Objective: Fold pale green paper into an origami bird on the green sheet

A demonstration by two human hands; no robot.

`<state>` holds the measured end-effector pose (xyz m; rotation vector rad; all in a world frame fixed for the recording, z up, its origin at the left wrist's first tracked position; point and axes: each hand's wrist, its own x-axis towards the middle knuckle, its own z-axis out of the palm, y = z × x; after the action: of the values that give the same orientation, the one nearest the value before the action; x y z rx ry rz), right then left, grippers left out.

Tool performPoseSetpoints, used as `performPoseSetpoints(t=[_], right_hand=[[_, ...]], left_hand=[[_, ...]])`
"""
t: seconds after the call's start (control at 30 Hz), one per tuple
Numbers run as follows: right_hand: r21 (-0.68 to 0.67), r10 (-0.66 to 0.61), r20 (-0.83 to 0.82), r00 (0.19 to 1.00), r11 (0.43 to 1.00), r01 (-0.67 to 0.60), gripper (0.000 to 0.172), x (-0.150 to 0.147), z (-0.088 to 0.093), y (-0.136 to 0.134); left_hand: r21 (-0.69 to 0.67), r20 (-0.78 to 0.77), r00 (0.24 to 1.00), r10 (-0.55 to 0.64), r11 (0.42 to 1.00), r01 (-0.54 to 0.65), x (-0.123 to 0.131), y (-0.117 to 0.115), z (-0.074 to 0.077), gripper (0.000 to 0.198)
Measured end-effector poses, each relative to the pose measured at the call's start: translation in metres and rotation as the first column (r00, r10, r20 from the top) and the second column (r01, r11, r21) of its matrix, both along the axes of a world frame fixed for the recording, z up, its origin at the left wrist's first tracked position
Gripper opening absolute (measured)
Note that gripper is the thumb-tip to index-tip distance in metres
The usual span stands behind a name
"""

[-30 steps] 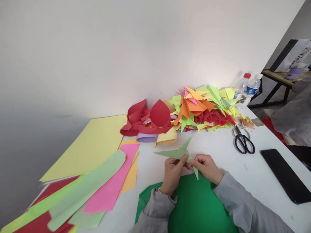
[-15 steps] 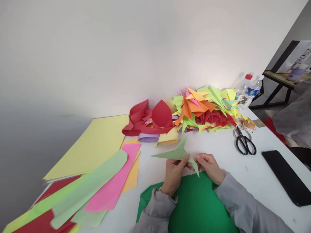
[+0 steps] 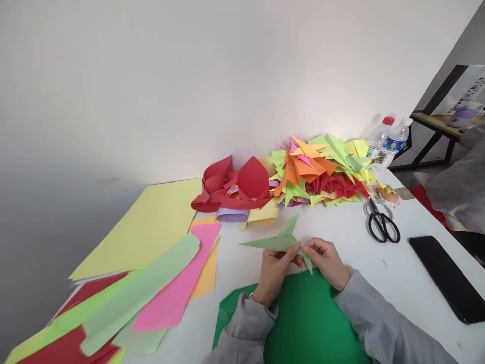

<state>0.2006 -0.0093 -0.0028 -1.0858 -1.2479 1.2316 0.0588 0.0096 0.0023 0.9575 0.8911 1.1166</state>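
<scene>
A pale green folded paper shape (image 3: 278,241) with long pointed arms is held up over the table's front part. My left hand (image 3: 276,270) pinches it near its middle, thumb on top. On its right side my right hand (image 3: 326,260) has thumb and fingers closed on the paper by the short lower point. Part of the fold lies hidden behind my fingers. Beneath my wrists is a large green sheet (image 3: 308,318), its left corner bent over.
Coloured paper strips (image 3: 140,288) and a yellow sheet (image 3: 140,227) lie left. Red rolled paper (image 3: 253,179) and a heap of folded paper pieces (image 3: 314,172) sit along the wall. Right are scissors (image 3: 382,225), a black phone (image 3: 447,278), bottles (image 3: 392,144) and a person's grey sleeve (image 3: 460,182).
My right hand has moved slightly left, closing in on the paper. The pale green shape has turned and shifted a little to the right.
</scene>
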Motion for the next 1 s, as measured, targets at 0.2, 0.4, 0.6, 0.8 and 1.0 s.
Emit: performPoseSetpoints(t=[0.2,0.4,0.6,0.8,1.0], right_hand=[[0.167,-0.124,0.043,0.991,0.979,0.116,0.024,-0.0003,0.0000,-0.0024],[0.348,-0.163,0.127,0.978,0.931,0.110,0.017,-0.0011,0.0022,-0.0035],[0.412,-0.243,0.260,0.934,0.903,0.120,0.016,-0.0020,0.0046,-0.0047],[0.396,-0.272,0.266,0.925,0.906,0.152,0.014,-0.0020,0.0045,-0.0039],[0.473,-0.341,0.243,0.908,0.859,0.196,0.016,-0.0022,0.0000,-0.0025]], left_hand=[[0.002,-0.015,0.997,-0.070,0.998,0.070,-0.0018,-0.0016,0.0020,0.025],[-0.040,0.033,0.995,-0.090,0.995,0.091,-0.0005,-0.0017,0.0033,0.021],[-0.096,0.133,0.989,-0.071,0.992,0.084,0.0025,-0.0022,0.0050,0.026],[-0.124,0.160,0.987,-0.030,0.991,0.050,0.0024,-0.0009,0.0035,0.027],[-0.121,0.144,0.989,-0.023,0.992,0.041,0.0013,0.0009,-0.0014,0.028]])
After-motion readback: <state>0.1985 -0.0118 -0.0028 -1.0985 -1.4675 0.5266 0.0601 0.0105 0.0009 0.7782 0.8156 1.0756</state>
